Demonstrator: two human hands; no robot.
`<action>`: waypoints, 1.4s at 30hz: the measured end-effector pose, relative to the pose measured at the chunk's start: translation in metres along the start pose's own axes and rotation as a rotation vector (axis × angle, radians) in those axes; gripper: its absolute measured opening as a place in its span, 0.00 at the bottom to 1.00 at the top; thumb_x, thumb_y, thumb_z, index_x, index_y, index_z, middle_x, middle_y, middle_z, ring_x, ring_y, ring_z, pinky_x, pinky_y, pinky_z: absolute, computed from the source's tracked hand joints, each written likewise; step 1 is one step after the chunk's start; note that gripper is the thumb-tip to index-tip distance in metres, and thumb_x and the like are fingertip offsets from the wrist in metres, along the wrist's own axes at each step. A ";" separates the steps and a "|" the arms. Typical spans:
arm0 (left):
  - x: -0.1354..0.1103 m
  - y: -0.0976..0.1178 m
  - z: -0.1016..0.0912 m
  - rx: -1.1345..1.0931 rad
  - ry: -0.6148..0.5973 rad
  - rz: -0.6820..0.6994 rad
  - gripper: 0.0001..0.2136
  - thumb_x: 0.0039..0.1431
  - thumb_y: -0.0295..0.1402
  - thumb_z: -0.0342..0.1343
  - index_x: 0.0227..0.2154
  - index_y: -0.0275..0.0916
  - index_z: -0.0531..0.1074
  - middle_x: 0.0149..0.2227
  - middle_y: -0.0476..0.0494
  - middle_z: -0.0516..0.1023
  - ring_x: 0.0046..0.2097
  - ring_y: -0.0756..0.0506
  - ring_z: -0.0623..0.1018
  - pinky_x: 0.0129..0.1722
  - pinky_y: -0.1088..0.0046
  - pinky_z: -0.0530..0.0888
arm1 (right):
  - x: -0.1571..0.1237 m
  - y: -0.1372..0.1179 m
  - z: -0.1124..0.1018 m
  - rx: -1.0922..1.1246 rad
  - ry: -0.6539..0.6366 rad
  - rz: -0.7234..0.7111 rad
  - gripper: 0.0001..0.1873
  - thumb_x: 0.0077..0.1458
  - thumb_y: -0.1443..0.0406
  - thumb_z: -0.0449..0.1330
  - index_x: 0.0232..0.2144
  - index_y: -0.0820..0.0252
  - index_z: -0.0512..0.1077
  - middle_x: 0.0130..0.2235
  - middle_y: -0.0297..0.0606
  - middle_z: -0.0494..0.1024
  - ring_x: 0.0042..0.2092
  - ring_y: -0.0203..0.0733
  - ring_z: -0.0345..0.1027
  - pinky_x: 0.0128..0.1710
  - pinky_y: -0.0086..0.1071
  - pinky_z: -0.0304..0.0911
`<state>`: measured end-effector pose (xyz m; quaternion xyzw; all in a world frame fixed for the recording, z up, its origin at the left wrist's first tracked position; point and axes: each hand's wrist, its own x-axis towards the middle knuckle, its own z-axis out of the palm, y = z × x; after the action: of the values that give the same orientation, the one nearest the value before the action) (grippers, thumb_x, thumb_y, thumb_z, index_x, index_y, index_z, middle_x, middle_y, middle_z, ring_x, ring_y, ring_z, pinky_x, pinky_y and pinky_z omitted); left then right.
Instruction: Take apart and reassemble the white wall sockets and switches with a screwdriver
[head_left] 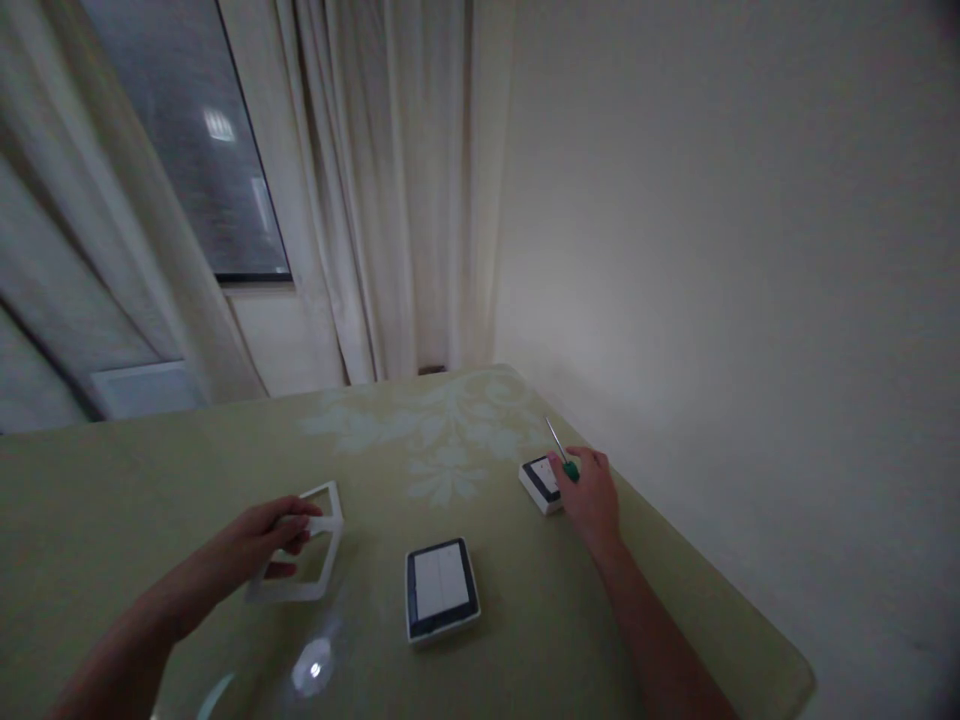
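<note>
My left hand [271,532] is closed on the middle bar of a white two-window switch frame [309,548], which lies on the table [150,500] at the left. A white double rocker switch with a dark surround [441,588] lies flat in the middle, between my hands. My right hand [591,492] is closed on a green-handled screwdriver [562,455] whose metal shaft points up and away. That hand rests against a smaller white switch module [541,482] near the table's right edge.
The table has a pale green glossy top with a faint leaf pattern [442,430]. Its right edge runs close to a plain wall [750,300]. Curtains [390,190] and a dark window [195,140] stand behind the far edge.
</note>
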<state>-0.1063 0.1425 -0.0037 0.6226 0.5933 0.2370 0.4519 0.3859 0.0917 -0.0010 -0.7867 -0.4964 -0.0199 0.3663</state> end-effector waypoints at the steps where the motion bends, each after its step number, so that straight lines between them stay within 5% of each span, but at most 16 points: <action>1: 0.002 -0.005 0.002 0.032 -0.006 -0.017 0.25 0.55 0.57 0.59 0.45 0.42 0.76 0.31 0.48 0.78 0.38 0.39 0.82 0.37 0.63 0.84 | 0.002 0.005 0.000 -0.021 -0.009 0.028 0.26 0.67 0.49 0.56 0.52 0.65 0.76 0.55 0.57 0.75 0.53 0.59 0.77 0.53 0.46 0.70; 5: 0.005 -0.012 0.005 0.167 -0.024 -0.002 0.22 0.46 0.53 0.60 0.38 0.42 0.78 0.26 0.48 0.78 0.33 0.37 0.81 0.33 0.62 0.81 | 0.001 0.011 0.005 -0.067 -0.100 0.056 0.25 0.67 0.48 0.57 0.49 0.62 0.77 0.50 0.53 0.81 0.49 0.57 0.79 0.49 0.43 0.69; 10: 0.004 -0.009 -0.005 0.357 -0.003 0.076 0.17 0.42 0.46 0.58 0.33 0.44 0.81 0.37 0.44 0.87 0.45 0.33 0.84 0.47 0.60 0.78 | -0.005 0.006 0.007 -0.085 -0.173 0.034 0.26 0.65 0.46 0.59 0.51 0.60 0.77 0.50 0.51 0.84 0.50 0.58 0.79 0.48 0.43 0.69; 27: 0.000 -0.004 -0.008 0.670 0.121 0.065 0.16 0.51 0.38 0.56 0.41 0.42 0.81 0.43 0.35 0.87 0.47 0.32 0.86 0.48 0.59 0.78 | -0.049 -0.047 0.019 0.102 -0.370 -0.215 0.23 0.60 0.53 0.69 0.54 0.54 0.78 0.52 0.43 0.84 0.52 0.51 0.80 0.53 0.39 0.70; 31: -0.013 0.036 0.031 0.626 0.089 0.209 0.23 0.64 0.45 0.50 0.56 0.41 0.77 0.55 0.35 0.84 0.56 0.33 0.82 0.57 0.56 0.76 | -0.059 -0.056 0.019 0.093 -0.380 -0.225 0.24 0.59 0.52 0.69 0.54 0.53 0.78 0.53 0.44 0.83 0.51 0.54 0.80 0.52 0.41 0.70; 34: -0.032 0.075 0.082 0.526 -0.111 0.351 0.26 0.66 0.52 0.54 0.61 0.46 0.75 0.65 0.40 0.78 0.64 0.35 0.77 0.64 0.60 0.73 | -0.061 -0.059 0.017 0.074 -0.386 -0.219 0.24 0.59 0.51 0.70 0.53 0.55 0.78 0.51 0.46 0.83 0.51 0.56 0.80 0.51 0.42 0.70; 37: -0.055 0.102 0.125 0.550 -0.352 0.386 0.39 0.52 0.46 0.68 0.68 0.43 0.69 0.69 0.36 0.73 0.69 0.31 0.71 0.69 0.55 0.67 | -0.061 -0.060 0.015 0.072 -0.394 -0.219 0.24 0.59 0.52 0.70 0.53 0.55 0.78 0.51 0.45 0.83 0.50 0.55 0.80 0.51 0.42 0.70; 42: -0.062 0.100 0.139 0.753 -0.315 0.355 0.44 0.44 0.34 0.65 0.69 0.41 0.67 0.70 0.30 0.70 0.70 0.27 0.69 0.69 0.50 0.67 | -0.059 -0.060 0.011 0.099 -0.423 -0.225 0.24 0.58 0.53 0.71 0.54 0.55 0.78 0.51 0.44 0.83 0.51 0.55 0.80 0.52 0.41 0.70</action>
<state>0.0504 0.0552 0.0296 0.8645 0.4461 -0.0197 0.2308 0.3044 0.0676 0.0014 -0.6941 -0.6471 0.1288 0.2879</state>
